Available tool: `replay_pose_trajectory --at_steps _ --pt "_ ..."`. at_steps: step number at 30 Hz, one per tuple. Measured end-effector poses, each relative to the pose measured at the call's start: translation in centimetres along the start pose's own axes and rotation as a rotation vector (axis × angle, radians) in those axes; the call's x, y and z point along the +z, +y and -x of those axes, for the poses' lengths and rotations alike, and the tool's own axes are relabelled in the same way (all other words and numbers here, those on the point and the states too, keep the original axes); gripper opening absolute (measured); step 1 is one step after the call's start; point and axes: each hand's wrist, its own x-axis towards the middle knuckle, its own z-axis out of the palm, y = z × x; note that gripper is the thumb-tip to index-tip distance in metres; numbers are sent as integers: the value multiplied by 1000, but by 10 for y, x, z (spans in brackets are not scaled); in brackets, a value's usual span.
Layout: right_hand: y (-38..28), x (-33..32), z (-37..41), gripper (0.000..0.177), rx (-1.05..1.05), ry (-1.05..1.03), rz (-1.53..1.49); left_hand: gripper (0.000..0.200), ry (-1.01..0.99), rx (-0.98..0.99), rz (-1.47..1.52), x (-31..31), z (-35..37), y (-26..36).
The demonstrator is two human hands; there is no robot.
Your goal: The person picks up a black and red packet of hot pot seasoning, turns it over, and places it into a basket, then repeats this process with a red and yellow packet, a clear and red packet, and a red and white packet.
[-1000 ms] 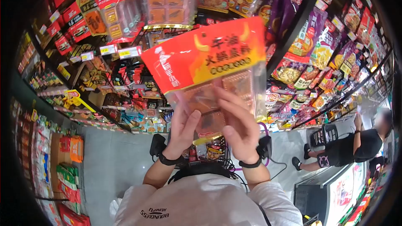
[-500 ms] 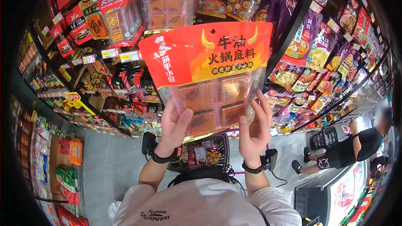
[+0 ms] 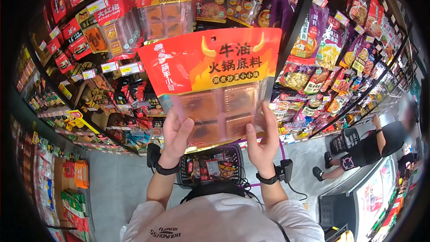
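Observation:
A large red and yellow packet of hot pot base [image 3: 215,65] is held up in front of me, its printed face toward me and slightly tilted. Brown blocks show through its clear lower part. My left hand [image 3: 176,135] grips the lower left edge, thumb across the front and fingers hidden behind. On the lower right edge my right hand [image 3: 264,141] is closed, thumb in front and fingers along the side. Behind it, a similar packet [image 3: 165,11] hangs on the shelf among other packs.
Below my arms stands a dark shopping basket [image 3: 190,152] with several packs inside. Purple seasoning pouches [image 3: 309,36] line the right shelf. Another person [image 3: 378,141] stands at the right, near a dark basket [image 3: 344,141]. Shelves with green packs [image 3: 73,202] stand at the left.
The packet and both hands have shifted slightly left and down in view. The shelves also appear shifted left, and more of the basket below shows. Both hands keep their grip.

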Motion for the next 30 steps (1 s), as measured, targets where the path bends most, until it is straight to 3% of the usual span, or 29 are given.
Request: replay_pose_trajectory --at_steps 11,30 --pt "-6 -14 7 51 30 -30 -29 63 -38 72 68 6 -5 -2" --pt "-15 -22 26 49 -36 49 -53 79 -60 7 51 10 14 9"
